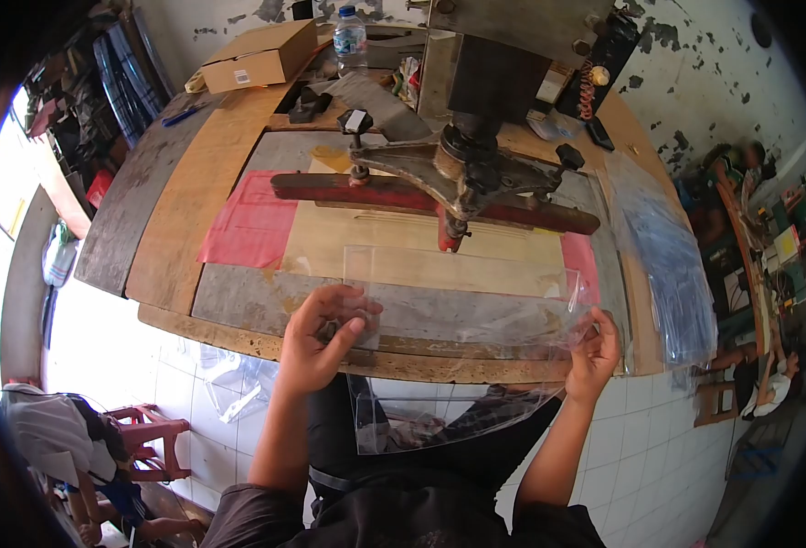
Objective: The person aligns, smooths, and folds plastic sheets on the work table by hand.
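Note:
A clear plastic sheet [462, 320] stretches between my two hands, over the table's front edge and above my lap. Its lower part [449, 420] hangs below the edge. My left hand [321, 333] grips the sheet's left side, with thumb and fingers curled about it. On the right side, my right hand [595, 354] pinches the sheet between thumb and fingertips. Beyond the sheet is a press with a red bar [376, 190] across it. Beneath the bar lies a cream-coloured pad [325, 247] with pink pieces [252, 219] at its ends.
Bluish clear plastic sheets [668, 274] are piled at the table's right. Farther back are a cardboard box [261, 59], a water bottle [350, 41] and a phone [599, 135]. A red stool [152, 438] and a seated person [56, 438] are at lower left; others sit at right.

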Demonstrator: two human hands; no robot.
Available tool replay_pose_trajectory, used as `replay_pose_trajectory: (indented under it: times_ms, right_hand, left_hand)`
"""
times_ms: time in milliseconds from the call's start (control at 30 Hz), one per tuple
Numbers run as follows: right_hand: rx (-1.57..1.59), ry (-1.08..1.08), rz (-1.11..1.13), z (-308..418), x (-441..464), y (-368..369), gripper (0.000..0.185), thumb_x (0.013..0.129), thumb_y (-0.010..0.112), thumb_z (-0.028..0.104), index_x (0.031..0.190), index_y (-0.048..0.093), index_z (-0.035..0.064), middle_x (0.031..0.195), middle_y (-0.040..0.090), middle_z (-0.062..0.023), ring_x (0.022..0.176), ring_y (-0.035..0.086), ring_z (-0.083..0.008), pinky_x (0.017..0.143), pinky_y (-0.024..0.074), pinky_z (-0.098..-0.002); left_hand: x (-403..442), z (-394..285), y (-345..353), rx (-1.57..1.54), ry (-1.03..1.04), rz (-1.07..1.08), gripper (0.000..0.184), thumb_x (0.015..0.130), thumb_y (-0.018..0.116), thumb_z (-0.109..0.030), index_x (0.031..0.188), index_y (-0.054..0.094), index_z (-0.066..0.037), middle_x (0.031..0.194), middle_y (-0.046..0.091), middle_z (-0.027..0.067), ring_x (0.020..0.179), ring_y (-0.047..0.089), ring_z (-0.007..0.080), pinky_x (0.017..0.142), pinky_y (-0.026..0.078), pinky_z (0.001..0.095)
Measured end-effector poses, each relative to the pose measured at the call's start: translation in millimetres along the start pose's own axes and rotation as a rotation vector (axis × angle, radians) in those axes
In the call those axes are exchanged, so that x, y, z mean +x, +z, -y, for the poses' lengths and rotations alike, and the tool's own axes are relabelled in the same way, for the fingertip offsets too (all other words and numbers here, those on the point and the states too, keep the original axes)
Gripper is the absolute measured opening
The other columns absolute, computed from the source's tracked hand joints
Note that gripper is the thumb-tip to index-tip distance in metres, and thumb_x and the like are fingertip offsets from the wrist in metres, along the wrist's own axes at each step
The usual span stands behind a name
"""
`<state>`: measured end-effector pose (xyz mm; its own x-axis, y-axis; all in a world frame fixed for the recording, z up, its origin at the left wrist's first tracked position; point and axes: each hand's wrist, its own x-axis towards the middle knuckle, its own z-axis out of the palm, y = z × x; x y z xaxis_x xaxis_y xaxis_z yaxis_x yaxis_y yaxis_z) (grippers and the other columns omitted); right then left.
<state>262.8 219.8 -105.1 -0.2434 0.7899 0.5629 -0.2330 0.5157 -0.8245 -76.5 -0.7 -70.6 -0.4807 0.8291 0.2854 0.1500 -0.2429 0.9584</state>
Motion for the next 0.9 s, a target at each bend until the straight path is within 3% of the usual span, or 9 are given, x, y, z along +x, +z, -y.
replay_pose_trajectory:
  times_ms: [133,233,300,433,533,600,633,700,900]
  right_hand:
    - [0.018,-0.005,-0.001,1,1,2,0.046,0.093,0.081,0.002,0.136,0.065,-0.0021,0.120,0.063,-0.0065,0.104,0.062,-0.0133,0.087,0.0521,-0.0266]
    - [0.001,-0.022,0.006,1,2,2,0.046,0.093,0.081,0.001,0.136,0.065,-0.0017,0.120,0.063,-0.0066,0.104,0.062,-0.0135,0.088,0.0523,-0.0269]
    - [0.006,-0.015,0.002,1,2,3,0.046,0.093,0.081,0.001,0.136,0.065,-0.0016,0.119,0.063,-0.0065,0.104,0.062,-0.0134,0.088,0.0520,-0.0265]
    - [-0.054,0.019,-0.008,2,3,4,0.046,0.093,0.080,0.001,0.137,0.065,-0.0020,0.119,0.062,-0.0059,0.102,0.060,-0.0124,0.086,0.0505,-0.0247]
    - [-0.063,0.031,0.001,0,3,3,0.047,0.093,0.081,0.002,0.137,0.065,-0.0024,0.120,0.061,-0.0057,0.098,0.059,-0.0111,0.083,0.0493,-0.0237]
    - [-0.068,0.029,0.002,3,4,7,0.047,0.094,0.080,0.002,0.137,0.065,-0.0023,0.120,0.061,-0.0059,0.096,0.058,-0.0106,0.082,0.0492,-0.0238]
    - [-0.073,0.027,0.003,5,5,9,0.047,0.094,0.080,0.002,0.138,0.065,-0.0022,0.120,0.061,-0.0060,0.093,0.057,-0.0102,0.081,0.0490,-0.0239]
    - [-0.097,0.033,0.012,7,6,10,0.047,0.094,0.080,0.002,0.138,0.064,-0.0021,0.119,0.061,-0.0065,0.091,0.056,-0.0096,0.080,0.0493,-0.0236]
    - [-0.090,0.132,0.017,8,6,14,0.046,0.095,0.078,0.001,0.139,0.064,-0.0021,0.119,0.061,-0.0079,0.083,0.055,-0.0076,0.072,0.0515,-0.0230]
  left_hand:
    - [-1,0,0,0.004,-0.013,-0.008,0.027,0.101,0.065,-0.001,0.127,0.062,0.005,0.115,0.078,0.0152,0.101,0.075,0.0188,0.094,0.057,0.0333]
    - [2,-1,-2,0.012,-0.034,0.000,0.016,0.100,0.066,-0.003,0.114,0.067,0.004,0.109,0.078,0.0130,0.103,0.075,0.0220,0.093,0.057,0.0357]
    - [6,4,-4,0.074,0.148,0.055,0.008,0.098,0.069,-0.004,0.102,0.071,0.003,0.101,0.077,0.0129,0.104,0.076,0.0268,0.094,0.057,0.0386]
    - [7,2,-3,0.066,0.131,0.039,0.007,0.096,0.070,-0.005,0.096,0.071,0.001,0.094,0.074,0.0140,0.106,0.075,0.0318,0.094,0.056,0.0415]
    - [7,0,-6,0.103,0.110,0.072,0.006,0.094,0.071,-0.004,0.095,0.071,0.002,0.101,0.075,0.0148,0.111,0.074,0.0320,0.096,0.055,0.0409]
    - [6,0,-8,0.169,0.097,0.067,0.011,0.091,0.074,-0.010,0.093,0.072,0.001,0.124,0.070,0.0196,0.124,0.068,0.0343,0.104,0.052,0.0443]
    - [7,0,-7,0.169,0.096,0.067,0.011,0.091,0.074,-0.010,0.093,0.072,0.001,0.124,0.070,0.0196,0.124,0.068,0.0343,0.104,0.052,0.0443]
    - [12,-1,-6,0.309,0.274,-0.002,0.020,0.090,0.077,-0.018,0.098,0.073,-0.001,0.149,0.056,0.0237,0.138,0.058,0.0374,0.112,0.046,0.0485]
    - [12,2,-1,0.195,0.224,-0.061,0.038,0.089,0.077,-0.022,0.120,0.069,-0.001,0.158,0.050,0.0247,0.145,0.050,0.0389,0.120,0.038,0.0502]
